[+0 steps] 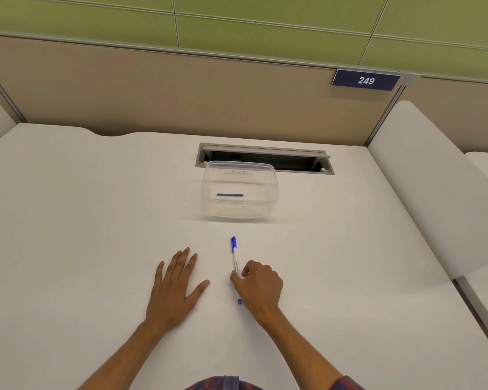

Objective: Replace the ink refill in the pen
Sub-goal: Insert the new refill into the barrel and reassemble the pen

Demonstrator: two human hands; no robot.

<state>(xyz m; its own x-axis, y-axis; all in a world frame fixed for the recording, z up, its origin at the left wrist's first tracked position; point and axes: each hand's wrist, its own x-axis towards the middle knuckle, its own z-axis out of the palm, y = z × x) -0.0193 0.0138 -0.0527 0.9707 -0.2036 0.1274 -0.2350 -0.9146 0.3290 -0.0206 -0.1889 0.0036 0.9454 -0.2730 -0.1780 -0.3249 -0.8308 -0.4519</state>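
A white pen [235, 257] with a blue cap lies on the white desk [82, 220], cap pointing away from me. My right hand [261, 287] is curled over its near half, thumb and forefinger pinching the barrel; the blue end plug shows below the hand. My left hand [175, 288] rests flat on the desk to the left of the pen, fingers spread, holding nothing. Farther back stands a clear plastic container [268, 192] with a thin blue ink refill [230, 195] lying inside it.
Behind the container is an open grey cable slot [293, 161] set in the desk. A beige partition with a dark "249" sign [365, 80] closes the back. A white side divider [434, 187] stands along the right edge.
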